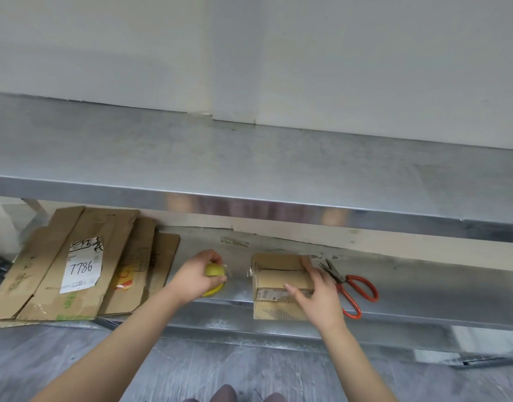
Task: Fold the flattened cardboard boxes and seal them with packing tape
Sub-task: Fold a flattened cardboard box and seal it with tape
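Note:
A small folded cardboard box point(274, 281) stands on the lower steel shelf point(423, 294), with clear tape over its top. My right hand point(316, 294) rests on the box's right side, fingers spread over the top and front. To its left my left hand point(195, 278) grips a yellow-green roll of packing tape point(214, 269) sitting on the same shelf. Several flattened cardboard boxes point(75, 265) lie stacked at the shelf's left end; the top one bears a white label reading 7786.
Red-handled scissors point(351, 288) lie just right of the box. The steel table top point(249, 163) overhangs the lower shelf, against a white wall. Grey floor runs below the shelf's front edge.

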`<action>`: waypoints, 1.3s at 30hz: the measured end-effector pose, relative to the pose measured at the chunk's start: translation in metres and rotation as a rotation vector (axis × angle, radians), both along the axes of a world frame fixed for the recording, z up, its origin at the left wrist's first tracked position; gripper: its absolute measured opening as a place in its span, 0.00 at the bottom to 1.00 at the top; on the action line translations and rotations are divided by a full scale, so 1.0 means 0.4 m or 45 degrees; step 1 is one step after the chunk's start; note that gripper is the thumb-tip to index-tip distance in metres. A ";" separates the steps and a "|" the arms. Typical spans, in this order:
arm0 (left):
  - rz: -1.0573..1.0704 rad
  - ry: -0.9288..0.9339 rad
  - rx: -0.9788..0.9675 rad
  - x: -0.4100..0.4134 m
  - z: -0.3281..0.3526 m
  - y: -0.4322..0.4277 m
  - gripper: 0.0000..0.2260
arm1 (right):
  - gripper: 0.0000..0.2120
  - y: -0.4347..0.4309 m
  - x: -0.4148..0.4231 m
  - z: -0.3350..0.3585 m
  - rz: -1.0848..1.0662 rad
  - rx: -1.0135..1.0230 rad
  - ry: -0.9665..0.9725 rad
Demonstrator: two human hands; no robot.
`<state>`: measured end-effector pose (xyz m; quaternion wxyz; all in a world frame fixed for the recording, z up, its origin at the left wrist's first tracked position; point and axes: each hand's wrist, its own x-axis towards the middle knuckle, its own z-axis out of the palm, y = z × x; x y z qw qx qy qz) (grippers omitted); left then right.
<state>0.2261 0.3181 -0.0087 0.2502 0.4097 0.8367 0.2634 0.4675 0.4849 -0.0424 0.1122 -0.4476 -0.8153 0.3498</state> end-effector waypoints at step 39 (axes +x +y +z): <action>-0.169 0.215 0.203 -0.042 -0.031 -0.214 0.21 | 0.05 -0.314 -0.310 0.044 0.325 -0.102 0.281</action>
